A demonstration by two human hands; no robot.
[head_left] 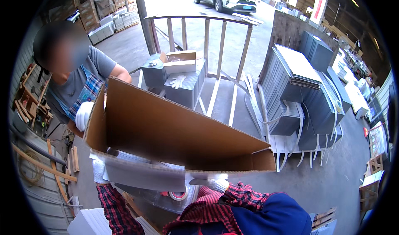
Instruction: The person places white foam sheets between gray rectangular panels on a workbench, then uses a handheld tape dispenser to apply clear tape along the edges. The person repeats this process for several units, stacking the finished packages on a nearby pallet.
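A long, open brown cardboard box (178, 131) is held up before me, tilted, its hollow inside showing and its outer near wall pale. My left hand (99, 170), in a white glove, grips its near left corner. Gloved in white too, my right hand (213, 183) holds the lower near edge, right of the middle; the box hides part of its fingers. At the box's left end is the white-gloved hand (84, 115) of a co-worker (87, 73) in a grey shirt and plaid apron. Below the box, a roll of tape (178, 195) lies on a wrapped surface.
Ahead, grey panel stacks (187, 87) carry a smaller open carton (179, 62) and a white glove (177, 82). A metal rack frame (208, 48) stands behind them. To the right are more panel stacks (286, 85) with loose straps; wooden strips (45, 164) lean at the left.
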